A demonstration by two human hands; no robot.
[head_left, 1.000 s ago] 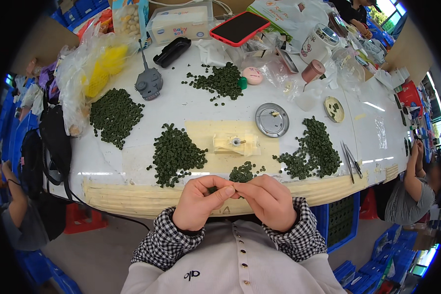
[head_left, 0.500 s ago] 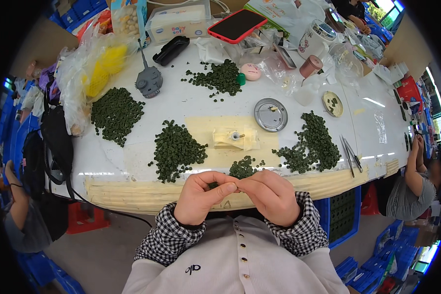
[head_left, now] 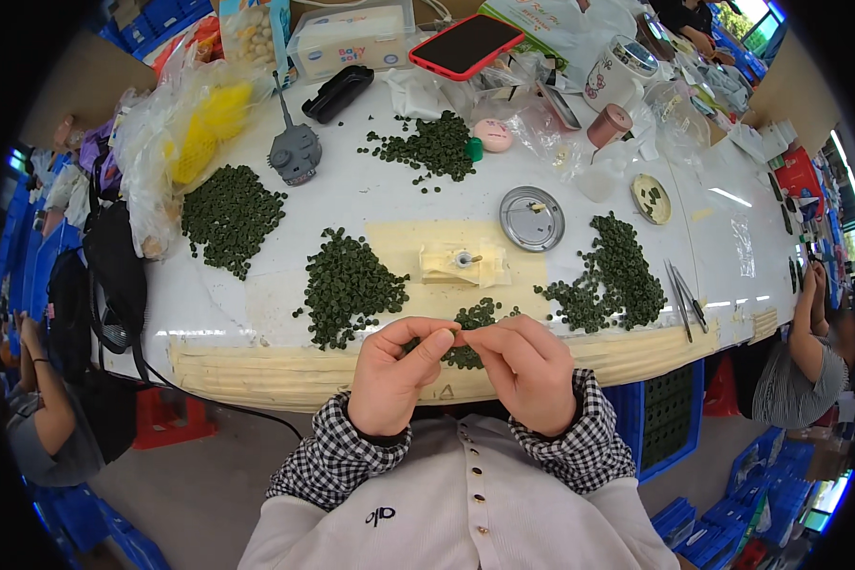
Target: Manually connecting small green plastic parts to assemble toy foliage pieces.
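My left hand (head_left: 401, 372) and my right hand (head_left: 526, 369) meet at the fingertips above the table's front edge. Both are closed in a pinch, thumb against finger. Whatever lies between the tips is too small to make out. Just beyond them is a little heap of small dark green round pieces (head_left: 481, 315), partly hidden by my fingers. Farther back stands a block wrapped in cream tape (head_left: 446, 264), with a metal pin (head_left: 464, 258) on it. Larger heaps of the same green pieces lie to its left (head_left: 350, 290) and right (head_left: 619, 274).
Tweezers (head_left: 684, 299) lie at the right, near a round metal lid (head_left: 532, 220) and a shallow dish (head_left: 651, 199). A grey model tank turret (head_left: 294, 152), a red-cased phone (head_left: 467, 46) and a mug (head_left: 617, 74) stand farther back. Plastic bags (head_left: 176, 142) crowd the left.
My joined fingertips have moved slightly away from my body, up over the little heap's near side. Both hands keep their pinch. The whole view has shifted a little.
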